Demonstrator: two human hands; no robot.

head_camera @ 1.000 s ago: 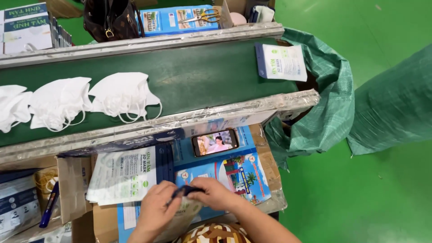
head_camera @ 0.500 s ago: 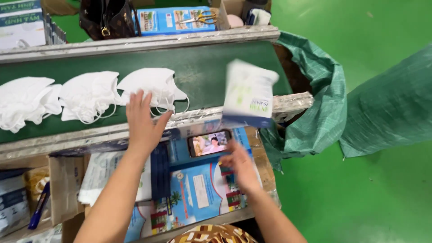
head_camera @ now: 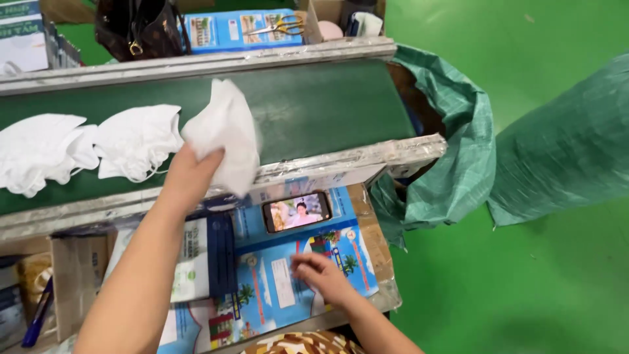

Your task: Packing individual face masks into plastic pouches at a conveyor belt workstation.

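Left hand point(head_camera: 190, 176) pinching white mask point(head_camera: 223, 134), lifted above green belt point(head_camera: 327, 105). More white masks point(head_camera: 85, 147) lying on belt at left. Right hand point(head_camera: 321, 278) loosely curled, fingertips on flat blue carton point(head_camera: 282, 288). Phone point(head_camera: 297, 211) above it. Blue box point(head_camera: 242, 29) beyond belt. Green woven sack point(head_camera: 458, 144) at belt end.

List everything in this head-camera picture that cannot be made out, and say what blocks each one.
- White face mask in the left hand: motion blur hides its shape and straps.
- Contents of the green woven sack: its opening lies behind the end of the green conveyor belt.
- Right hand fingertips: blurred, so contact with the blue printed flat carton cannot be told.
- Dark handbag: cut by the top edge.
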